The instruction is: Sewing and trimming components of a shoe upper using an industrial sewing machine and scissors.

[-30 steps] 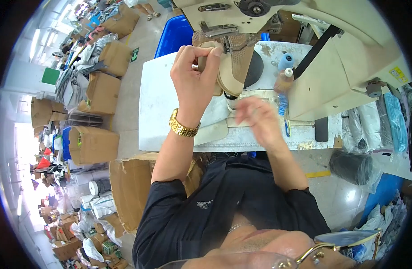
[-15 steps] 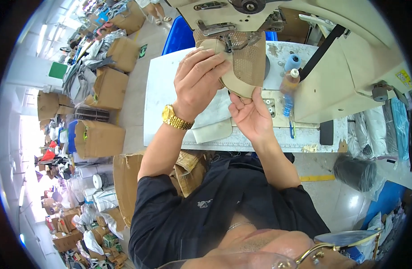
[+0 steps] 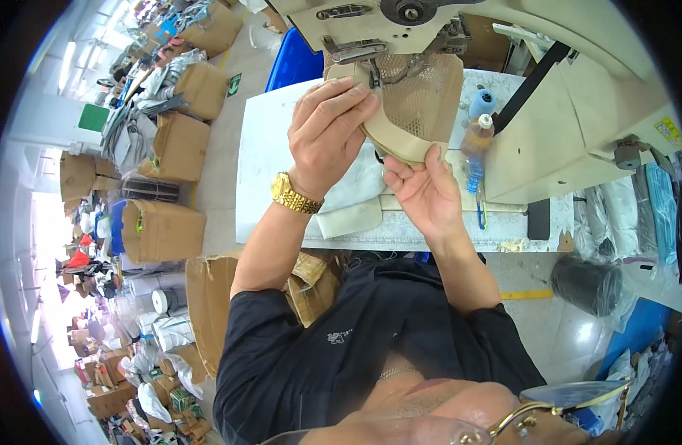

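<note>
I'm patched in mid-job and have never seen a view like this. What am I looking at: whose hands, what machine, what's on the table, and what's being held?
This is one picture from a wide fisheye camera worn on a person's head, looking down, so straight edges bend near the rim and the person's own chest fills the bottom. The cream machine at the top is an industrial sewing machine on a white table. The left hand, with a gold watch on its wrist, grips a tan mesh piece from above, up under the machine's head. The right hand supports the piece's lower edge. On the table lie pale fabric pieces, a blue thread spool and a small bottle. Cardboard boxes stand on the floor to the left.
</note>
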A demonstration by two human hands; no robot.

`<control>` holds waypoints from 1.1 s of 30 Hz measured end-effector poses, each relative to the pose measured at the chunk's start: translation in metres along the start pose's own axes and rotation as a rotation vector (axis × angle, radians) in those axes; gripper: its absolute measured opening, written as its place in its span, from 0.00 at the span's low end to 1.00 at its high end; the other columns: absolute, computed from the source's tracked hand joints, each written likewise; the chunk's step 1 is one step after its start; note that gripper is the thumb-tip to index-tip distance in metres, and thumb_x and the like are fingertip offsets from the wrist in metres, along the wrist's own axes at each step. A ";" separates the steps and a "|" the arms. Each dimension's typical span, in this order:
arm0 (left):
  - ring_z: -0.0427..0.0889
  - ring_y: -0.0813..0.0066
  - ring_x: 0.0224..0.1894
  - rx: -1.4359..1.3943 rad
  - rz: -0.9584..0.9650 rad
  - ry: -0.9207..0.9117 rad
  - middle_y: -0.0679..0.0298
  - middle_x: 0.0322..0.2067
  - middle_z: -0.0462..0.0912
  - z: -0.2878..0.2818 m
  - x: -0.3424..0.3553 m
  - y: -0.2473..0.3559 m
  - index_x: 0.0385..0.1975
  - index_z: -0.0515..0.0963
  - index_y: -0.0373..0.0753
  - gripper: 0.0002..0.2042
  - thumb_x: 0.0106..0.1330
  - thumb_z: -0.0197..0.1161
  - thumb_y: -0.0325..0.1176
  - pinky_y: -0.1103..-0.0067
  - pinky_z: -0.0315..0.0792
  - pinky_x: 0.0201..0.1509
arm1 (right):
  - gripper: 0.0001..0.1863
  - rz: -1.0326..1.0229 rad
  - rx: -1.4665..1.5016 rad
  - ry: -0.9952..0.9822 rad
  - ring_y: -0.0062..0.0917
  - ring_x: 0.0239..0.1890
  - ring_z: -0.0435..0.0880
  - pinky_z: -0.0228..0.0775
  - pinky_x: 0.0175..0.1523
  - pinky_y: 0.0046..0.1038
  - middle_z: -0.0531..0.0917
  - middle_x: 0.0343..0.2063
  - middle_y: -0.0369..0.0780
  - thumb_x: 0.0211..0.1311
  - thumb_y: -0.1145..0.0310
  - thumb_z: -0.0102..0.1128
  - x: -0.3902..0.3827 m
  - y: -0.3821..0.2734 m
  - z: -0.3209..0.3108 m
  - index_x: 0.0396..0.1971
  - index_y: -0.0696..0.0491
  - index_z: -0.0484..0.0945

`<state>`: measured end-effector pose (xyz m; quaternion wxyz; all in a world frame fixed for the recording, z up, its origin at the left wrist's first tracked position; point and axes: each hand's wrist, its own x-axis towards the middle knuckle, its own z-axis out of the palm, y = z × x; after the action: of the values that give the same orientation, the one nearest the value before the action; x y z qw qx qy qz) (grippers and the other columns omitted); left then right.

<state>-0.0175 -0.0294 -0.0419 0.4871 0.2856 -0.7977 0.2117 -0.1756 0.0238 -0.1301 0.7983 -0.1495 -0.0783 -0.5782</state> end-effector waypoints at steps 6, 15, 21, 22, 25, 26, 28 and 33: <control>0.82 0.67 0.44 -0.013 -0.019 0.007 0.65 0.37 0.84 0.001 0.001 0.006 0.31 0.85 0.38 0.11 0.46 0.69 0.20 0.71 0.76 0.50 | 0.22 -0.034 -0.093 -0.013 0.37 0.53 0.81 0.75 0.56 0.36 0.81 0.49 0.48 0.74 0.56 0.43 0.002 -0.004 0.002 0.54 0.58 0.73; 0.82 0.66 0.43 -0.065 -0.011 0.019 0.64 0.36 0.83 0.005 -0.003 0.004 0.32 0.85 0.37 0.13 0.44 0.68 0.19 0.71 0.78 0.50 | 0.21 -0.068 -0.145 0.002 0.39 0.51 0.82 0.75 0.55 0.36 0.81 0.49 0.48 0.74 0.57 0.44 0.004 -0.006 0.005 0.54 0.59 0.73; 0.83 0.64 0.44 -0.095 -0.060 0.035 0.63 0.37 0.84 0.010 -0.002 0.000 0.33 0.85 0.37 0.13 0.44 0.67 0.19 0.71 0.78 0.49 | 0.21 -0.079 -0.216 0.040 0.38 0.51 0.82 0.75 0.55 0.35 0.81 0.49 0.48 0.74 0.58 0.44 0.009 -0.006 0.004 0.54 0.58 0.73; 0.83 0.64 0.44 -0.096 -0.057 0.041 0.63 0.37 0.83 0.011 -0.002 -0.001 0.33 0.84 0.37 0.13 0.44 0.68 0.19 0.72 0.78 0.48 | 0.21 -0.084 -0.219 0.044 0.38 0.51 0.82 0.75 0.54 0.35 0.81 0.49 0.48 0.74 0.58 0.44 0.010 -0.006 0.003 0.54 0.58 0.72; 0.83 0.64 0.45 -0.079 -0.064 0.035 0.62 0.37 0.83 0.009 -0.001 0.006 0.33 0.84 0.37 0.13 0.44 0.68 0.19 0.72 0.78 0.48 | 0.21 -0.092 -0.232 0.045 0.37 0.51 0.82 0.75 0.54 0.35 0.81 0.50 0.48 0.74 0.58 0.45 0.013 -0.005 0.002 0.55 0.58 0.72; 0.83 0.63 0.45 -0.061 -0.074 0.023 0.62 0.37 0.83 0.007 -0.001 0.009 0.32 0.84 0.37 0.13 0.44 0.69 0.20 0.71 0.79 0.49 | 0.21 -0.094 -0.240 0.043 0.37 0.51 0.82 0.74 0.55 0.35 0.80 0.50 0.47 0.74 0.57 0.45 0.013 -0.005 0.002 0.54 0.58 0.72; 0.83 0.64 0.45 -0.069 -0.075 0.027 0.62 0.37 0.83 0.008 -0.003 0.008 0.32 0.84 0.37 0.13 0.44 0.69 0.20 0.72 0.79 0.49 | 0.21 -0.087 -0.252 0.040 0.37 0.52 0.81 0.74 0.55 0.35 0.80 0.51 0.47 0.73 0.57 0.46 0.011 -0.004 0.002 0.55 0.58 0.72; 0.83 0.64 0.46 -0.103 -0.056 0.046 0.62 0.37 0.84 0.010 -0.004 0.000 0.32 0.84 0.37 0.12 0.44 0.69 0.20 0.73 0.79 0.49 | 0.22 -0.059 0.096 0.043 0.33 0.58 0.76 0.73 0.55 0.34 0.79 0.53 0.44 0.73 0.56 0.47 0.010 -0.006 -0.002 0.57 0.55 0.70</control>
<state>-0.0225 -0.0351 -0.0498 0.5249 0.2776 -0.7879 0.1633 -0.1782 0.0119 -0.1282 0.7886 -0.0961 -0.0930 -0.6002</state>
